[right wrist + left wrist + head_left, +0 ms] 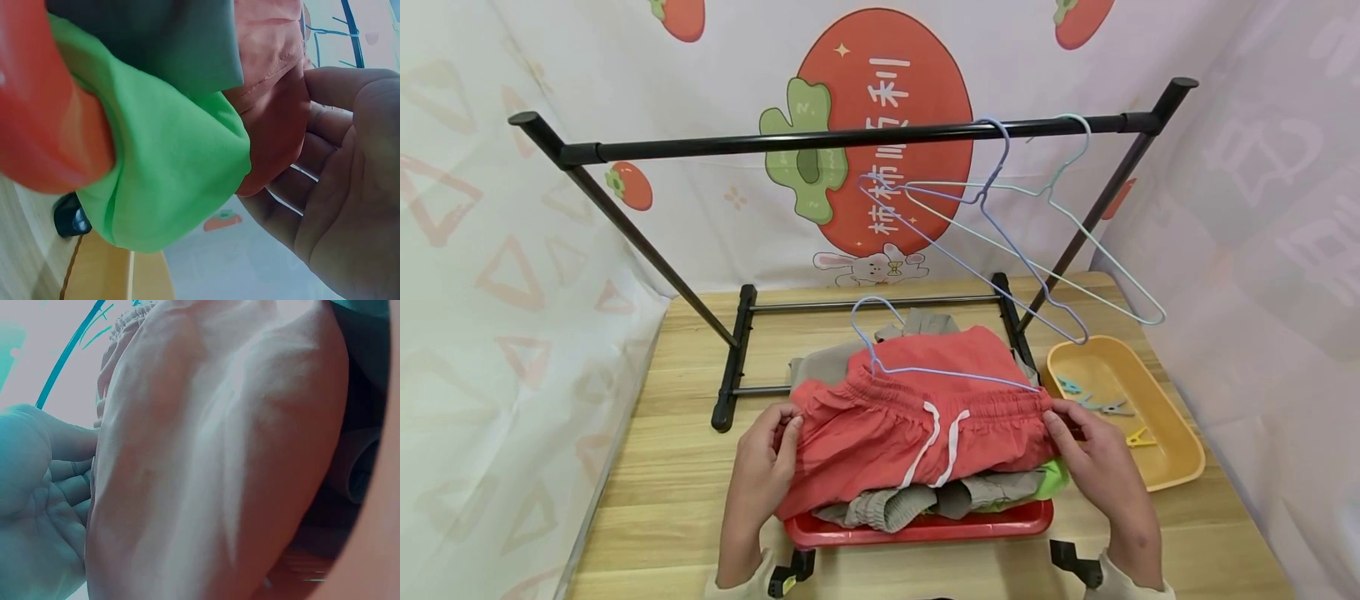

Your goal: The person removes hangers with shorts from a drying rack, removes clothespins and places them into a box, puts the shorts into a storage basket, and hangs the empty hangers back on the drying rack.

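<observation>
Red shorts [865, 433] with a white drawstring lie spread over a heap of clothes. A blue-violet wire hanger [951, 373] runs along their waistband, its right end at the waistband's right corner and its hook standing up at the left. My left hand [766, 454] pinches the left side of the shorts between thumb and fingers. At the right waist corner, my right hand [1101, 454] pinches the cloth by the hanger's end. In the right wrist view, a bright green garment [169, 162] hangs out below the red cloth. The hanger's left end is partly hidden by the waistband.
A red tray [917, 533] holds the heap, with grey-khaki garments [887, 507] under the shorts. Behind it stands a black rack [715, 148] with a violet hanger [992, 196] and a mint hanger [1101, 246]. At right, an orange bin [1172, 425] holds several clothespins [1112, 408].
</observation>
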Motion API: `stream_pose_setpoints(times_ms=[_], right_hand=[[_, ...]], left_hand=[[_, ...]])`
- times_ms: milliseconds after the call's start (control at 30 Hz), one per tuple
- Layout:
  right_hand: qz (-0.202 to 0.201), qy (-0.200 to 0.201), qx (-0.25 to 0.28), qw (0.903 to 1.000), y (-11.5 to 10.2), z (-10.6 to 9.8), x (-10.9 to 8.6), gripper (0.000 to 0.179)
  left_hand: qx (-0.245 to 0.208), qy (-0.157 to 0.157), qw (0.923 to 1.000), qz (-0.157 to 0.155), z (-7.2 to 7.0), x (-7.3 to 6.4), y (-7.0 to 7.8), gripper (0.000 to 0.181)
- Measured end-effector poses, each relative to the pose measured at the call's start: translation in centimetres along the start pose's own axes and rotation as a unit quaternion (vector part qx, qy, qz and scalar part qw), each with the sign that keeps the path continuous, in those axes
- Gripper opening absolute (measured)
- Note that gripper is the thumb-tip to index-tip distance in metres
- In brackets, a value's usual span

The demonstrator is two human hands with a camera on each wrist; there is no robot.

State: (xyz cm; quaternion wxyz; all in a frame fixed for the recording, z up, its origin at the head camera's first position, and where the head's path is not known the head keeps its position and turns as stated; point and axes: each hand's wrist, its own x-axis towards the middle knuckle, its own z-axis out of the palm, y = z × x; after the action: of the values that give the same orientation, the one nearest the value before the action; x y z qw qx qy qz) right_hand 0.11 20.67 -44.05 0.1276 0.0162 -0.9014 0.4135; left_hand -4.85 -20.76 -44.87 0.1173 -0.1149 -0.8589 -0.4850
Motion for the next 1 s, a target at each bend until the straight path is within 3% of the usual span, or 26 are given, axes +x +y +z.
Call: stream_pose_setpoints(times_ms=[233, 400, 533, 667, 800, 1000], right_hand=[[-0.007, -0.034, -0.032, 0.9989, 0.09, -0.09, 0.11, 0.023], [-0.018, -0.062, -0.021, 0.9977, 0.01, -0.14, 0.32, 0.028], [-0.004, -0.074, -0.025, 0.997, -0.34, -0.08, 0.41, 0.039], [0.007, -0.081, -0.026, 0.9964, -0.4, -0.02, 0.41, 0.038], [0.008, -0.079, -0.029, 0.9965, -0.29, 0.08, 0.37, 0.03], [0.001, -0.045, -0.058, 0.9973, 0.04, 0.13, 0.21, 0.021]], left_hand=[[0.005, 0.0, 1.0, -0.002, -0.12, -0.12, -0.03, 0.012], [0.008, 0.001, 1.0, 0.0, -0.32, -0.14, -0.15, 0.012], [0.012, -0.003, 0.9999, 0.003, -0.35, -0.1, -0.09, 0.012], [0.015, -0.004, 0.9999, 0.001, -0.34, -0.11, -0.07, 0.012], [0.017, -0.001, 0.9998, -0.003, -0.33, -0.12, -0.1, 0.012], [0.013, -0.002, 0.9999, -0.004, -0.28, -0.14, -0.16, 0.013]])
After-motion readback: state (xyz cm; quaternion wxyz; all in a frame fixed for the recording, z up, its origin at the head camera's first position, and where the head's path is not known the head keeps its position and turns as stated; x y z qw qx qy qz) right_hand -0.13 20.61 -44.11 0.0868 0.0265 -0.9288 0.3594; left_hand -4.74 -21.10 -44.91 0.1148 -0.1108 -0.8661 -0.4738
